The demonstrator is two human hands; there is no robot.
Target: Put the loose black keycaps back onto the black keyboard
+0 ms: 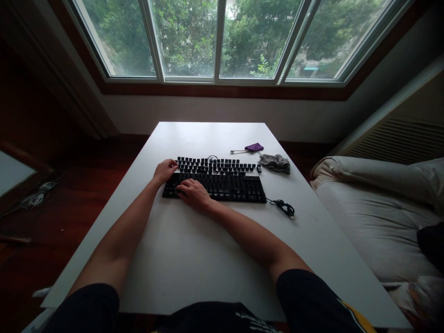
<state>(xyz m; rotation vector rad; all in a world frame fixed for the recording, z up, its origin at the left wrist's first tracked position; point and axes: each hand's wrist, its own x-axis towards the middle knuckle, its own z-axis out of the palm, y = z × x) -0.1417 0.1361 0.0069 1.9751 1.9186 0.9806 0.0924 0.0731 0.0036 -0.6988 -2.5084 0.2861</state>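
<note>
A black keyboard (229, 189) lies on the white table, and rows of loose black keycaps (204, 164) stand just behind it. My left hand (165, 171) is at the left end of those rows, its fingertips pinched together at a keycap. Over the left part of the keyboard rests my right hand (194, 193), fingers bent and gathered against the keys. Whatever sits under its fingertips is hidden. The keyboard's coiled cable (285, 208) with its plug lies off the right end.
Behind the keycaps are a purple cloth (254, 147), a thin stick (238, 151) and a crumpled grey cloth (275, 163). The white table (201, 254) stands below a window (222, 46). A pale sofa (367, 217) is on the right, and cables (34, 199) lie on the floor at left.
</note>
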